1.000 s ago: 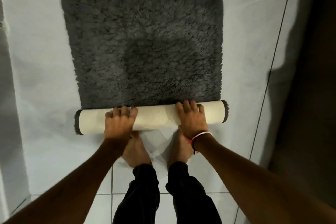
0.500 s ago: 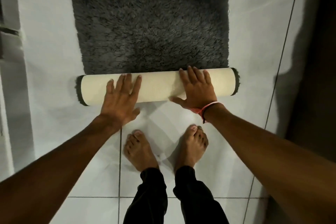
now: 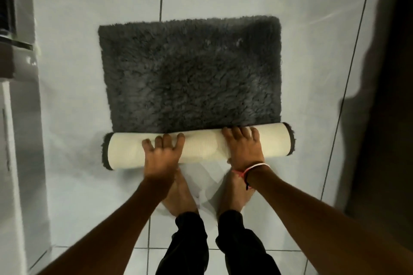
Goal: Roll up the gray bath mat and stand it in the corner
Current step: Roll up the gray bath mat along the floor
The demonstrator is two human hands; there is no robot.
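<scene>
The gray bath mat (image 3: 192, 73) is seen lying on the white tiled floor (image 3: 73, 29), partly rolled from its near edge. The rolled part (image 3: 201, 147) forms a cream-backed cylinder lying crosswise, left to right, with dark shaggy pile showing at both ends. The unrolled part is spread flat beyond it, on the far side, its far edge crossing a dark grout line.

Both hands are laid on top of the roll. The left hand (image 3: 161, 154) is pressed on the left half, fingers spread and pointing away toward the flat pile; the grip is an open palm, nothing being clasped. The right hand (image 3: 243, 147) is set on the right half, fingers reaching over the far side of the roll where it meets the pile, the thumb at the near side; this grip too is flat and wide. A pink and white band (image 3: 252, 168) is worn at the right wrist.

Two bare feet (image 3: 181, 194) are placed just near of the roll, partly hidden under the hands, with dark trouser legs (image 3: 190, 245) below. A white fixture (image 3: 15, 118) is seen at the left edge, a dark shadowed surface (image 3: 388, 96) at the right.
</scene>
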